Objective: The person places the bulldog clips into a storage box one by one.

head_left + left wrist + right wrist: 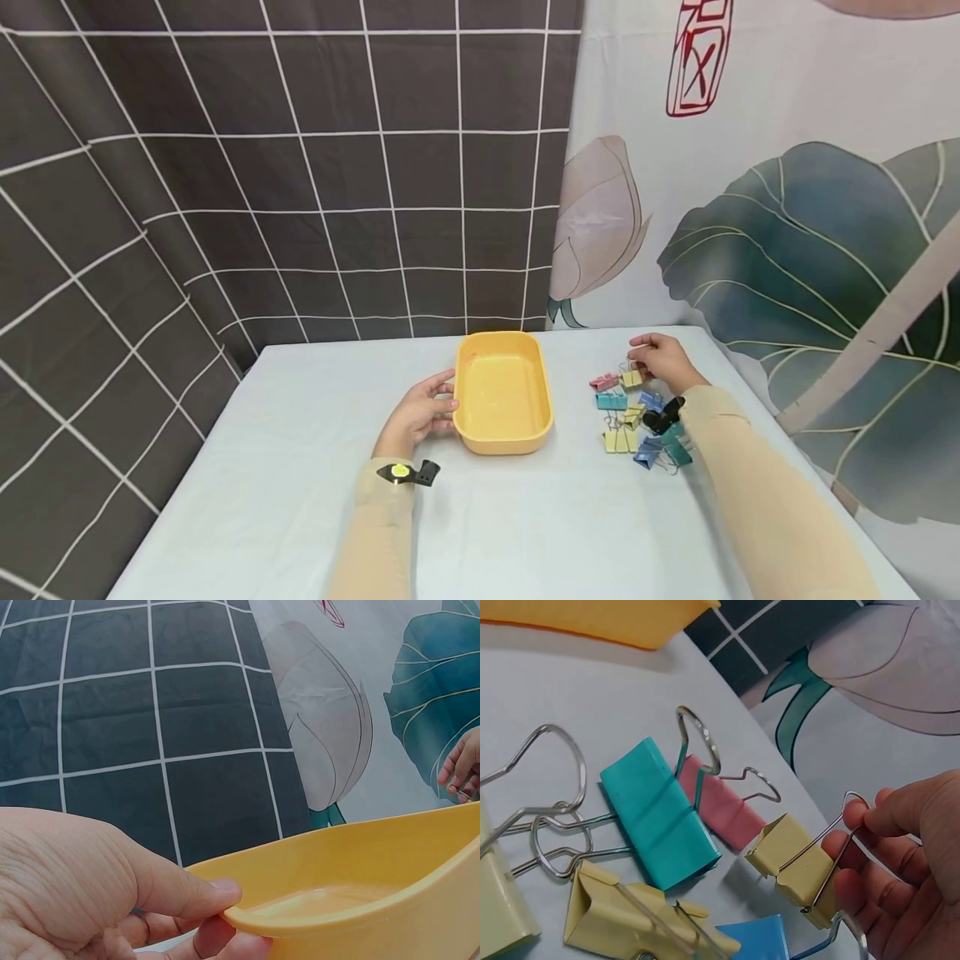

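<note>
A yellow plastic tray (504, 446) stands in the middle of the table. My left hand (420, 412) pinches its left rim, thumb on top and fingers below, as the left wrist view shows. To the right lies a group of coloured binder clips. My right hand (663, 360) pinches the wire handle of a yellow binder clip (802, 862) at the far side of that group. Beside it lie a pink binder clip (718, 804) and a teal binder clip (658, 814). Nearer sit another yellow clip (622, 911) and a blue clip (756, 937).
A white cloth covers the table (285, 500). Dark gridded fabric (330, 167) hangs behind and at the left; a white curtain with leaf prints (622, 100) hangs at the right. More binder clips (619, 440) lie close to my right wrist.
</note>
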A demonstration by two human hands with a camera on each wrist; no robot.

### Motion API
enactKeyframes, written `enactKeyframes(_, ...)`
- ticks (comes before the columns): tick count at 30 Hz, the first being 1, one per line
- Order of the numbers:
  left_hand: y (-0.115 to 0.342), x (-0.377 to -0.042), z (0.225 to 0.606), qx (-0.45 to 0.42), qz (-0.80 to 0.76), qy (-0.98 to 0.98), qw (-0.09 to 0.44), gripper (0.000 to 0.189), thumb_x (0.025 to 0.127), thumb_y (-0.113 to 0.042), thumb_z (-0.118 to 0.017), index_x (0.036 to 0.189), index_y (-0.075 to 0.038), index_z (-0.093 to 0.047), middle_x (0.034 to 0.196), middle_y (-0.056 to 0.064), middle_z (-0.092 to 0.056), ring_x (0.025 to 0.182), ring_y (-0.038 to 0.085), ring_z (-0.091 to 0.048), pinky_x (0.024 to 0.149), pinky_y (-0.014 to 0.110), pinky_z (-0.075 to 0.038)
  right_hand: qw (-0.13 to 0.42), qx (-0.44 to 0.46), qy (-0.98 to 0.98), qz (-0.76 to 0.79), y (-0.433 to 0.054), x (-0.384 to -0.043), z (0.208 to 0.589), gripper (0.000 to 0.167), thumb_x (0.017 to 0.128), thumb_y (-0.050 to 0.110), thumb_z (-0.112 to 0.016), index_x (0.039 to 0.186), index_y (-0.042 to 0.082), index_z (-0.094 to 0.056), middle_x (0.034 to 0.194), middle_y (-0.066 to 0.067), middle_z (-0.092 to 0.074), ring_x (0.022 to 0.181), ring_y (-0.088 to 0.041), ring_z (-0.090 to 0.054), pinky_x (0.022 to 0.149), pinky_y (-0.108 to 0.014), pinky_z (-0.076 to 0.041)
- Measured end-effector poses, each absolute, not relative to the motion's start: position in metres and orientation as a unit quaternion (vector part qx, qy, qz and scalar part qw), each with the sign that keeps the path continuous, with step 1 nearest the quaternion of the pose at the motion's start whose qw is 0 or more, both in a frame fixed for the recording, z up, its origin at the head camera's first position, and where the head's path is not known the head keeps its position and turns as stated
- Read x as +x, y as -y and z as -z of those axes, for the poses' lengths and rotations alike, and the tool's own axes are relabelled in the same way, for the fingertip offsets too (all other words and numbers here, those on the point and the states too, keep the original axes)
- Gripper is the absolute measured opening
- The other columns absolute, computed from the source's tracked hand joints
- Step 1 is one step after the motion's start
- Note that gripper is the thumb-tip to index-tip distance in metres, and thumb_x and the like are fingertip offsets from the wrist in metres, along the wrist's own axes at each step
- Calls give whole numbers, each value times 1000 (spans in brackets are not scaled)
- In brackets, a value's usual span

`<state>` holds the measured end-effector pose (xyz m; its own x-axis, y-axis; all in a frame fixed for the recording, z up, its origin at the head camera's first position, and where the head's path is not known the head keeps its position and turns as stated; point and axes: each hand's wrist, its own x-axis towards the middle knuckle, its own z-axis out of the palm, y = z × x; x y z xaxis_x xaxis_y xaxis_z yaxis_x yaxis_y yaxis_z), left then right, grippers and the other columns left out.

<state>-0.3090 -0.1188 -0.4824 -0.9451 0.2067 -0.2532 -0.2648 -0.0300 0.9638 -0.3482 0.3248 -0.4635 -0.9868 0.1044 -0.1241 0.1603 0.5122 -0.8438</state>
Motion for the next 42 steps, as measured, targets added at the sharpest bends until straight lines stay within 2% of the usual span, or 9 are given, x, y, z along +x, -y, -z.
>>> enactKeyframes(8, 117, -307, 480, -26, -714, -681, 164, 68, 92, 10, -63, 153, -13, -44, 130, 15, -49, 80, 17, -64, 65, 30, -63, 29, 75, -867, 492, -316, -355, 449, 40, 106, 17, -49, 140, -4, -47, 125, -25, -58, 98, -27, -60, 71, -24, -56)
enactKeyframes(18, 118, -306, 481, -25, -712, -681, 169, 68, 92, 9, -63, 154, -13, -43, 133, 17, -48, 83, 18, -65, 67, 31, -64, 15, 49, -870, 490, -305, -363, 434, 34, 104, 14, -51, 132, -4, -51, 118, -24, -60, 92, -23, -61, 67, -26, -56)
enactKeyframes(32, 119, -309, 484, -15, -722, -670, 173, 69, 92, 11, -62, 154, -11, -41, 133, 18, -47, 79, 18, -64, 63, 29, -63, 24, 29, -868, 495, -276, -373, 419, 34, 105, 13, -50, 134, -4, -51, 123, -24, -60, 95, -25, -62, 70, -26, -55)
enactKeyframes(42, 119, -308, 483, -21, -723, -668, 174, 68, 92, 11, -62, 154, -12, -43, 131, 16, -48, 81, 19, -65, 64, 30, -63, 23, 21, -870, 492, -243, -381, 414, 34, 103, 10, -51, 134, -3, -53, 118, -22, -62, 90, -24, -63, 66, -27, -56)
